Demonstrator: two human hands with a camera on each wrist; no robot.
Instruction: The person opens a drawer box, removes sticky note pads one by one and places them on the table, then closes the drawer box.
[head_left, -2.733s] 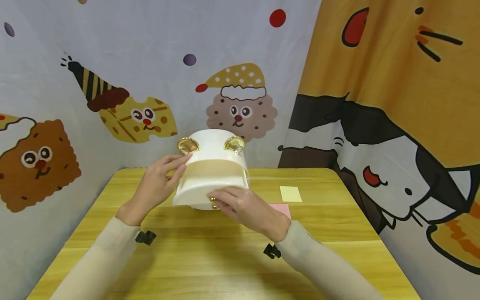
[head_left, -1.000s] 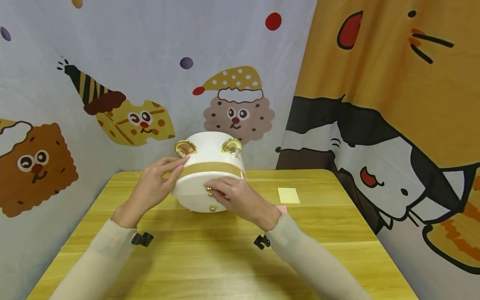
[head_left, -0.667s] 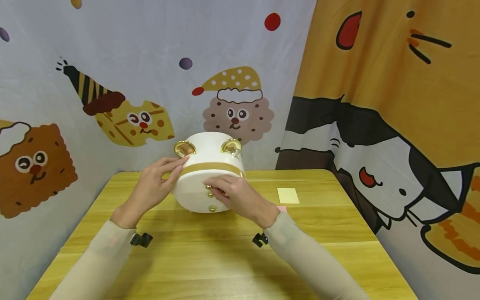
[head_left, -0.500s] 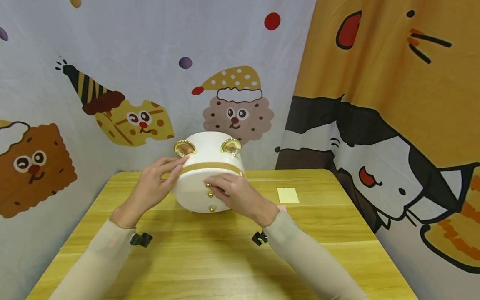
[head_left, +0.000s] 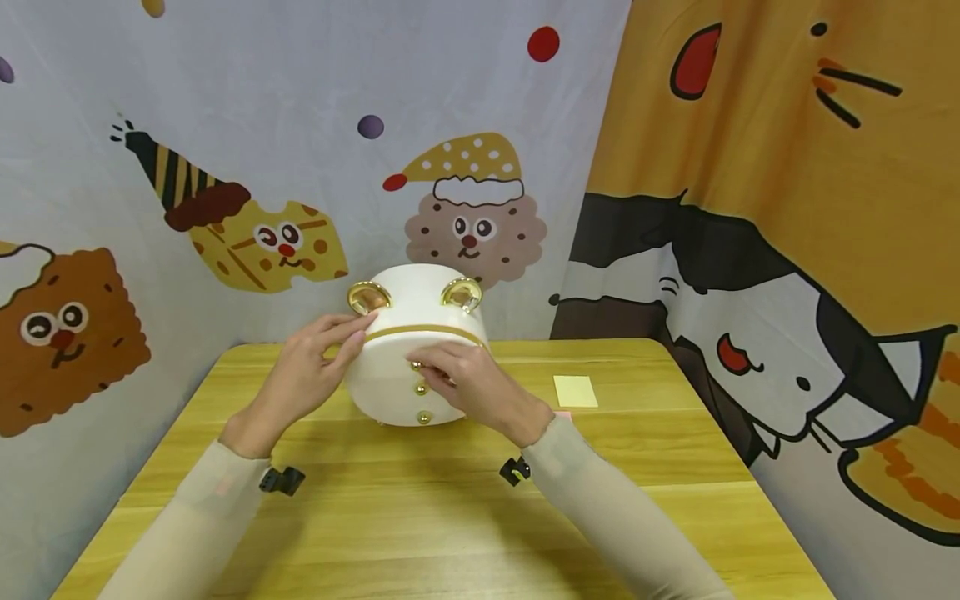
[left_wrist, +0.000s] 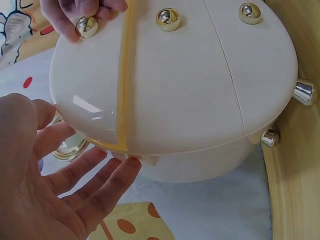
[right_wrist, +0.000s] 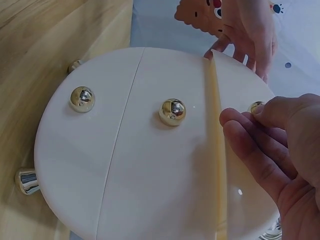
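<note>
A white, rounded jewelry box (head_left: 382,383) with gold knobs down its front stands at the middle of the table. My right hand (head_left: 476,387) pinches the top knob (right_wrist: 256,106) between thumb and fingers. The top drawer (left_wrist: 92,100) sticks out slightly, its tan edge (right_wrist: 219,150) showing beside the middle drawer (left_wrist: 175,85). My left hand (head_left: 303,367) rests with extended fingers on the box's left side, just below the gold left ear (head_left: 369,297). In the left wrist view, its fingertips touch the box's edge. The middle knob (head_left: 421,388) and bottom knob (head_left: 424,417) are untouched.
A yellow sticky note (head_left: 576,391) lies on the wooden table (head_left: 420,517) right of the box. Only a bit of a pink note (head_left: 563,414) shows beside my right wrist. A printed cartoon curtain (head_left: 300,83) hangs behind the table.
The top drawer has slid inward from well pulled out to nearly flush, narrowing the tan band above it. My right hand moved forward with its knob; my left hand stayed at the box's side.
</note>
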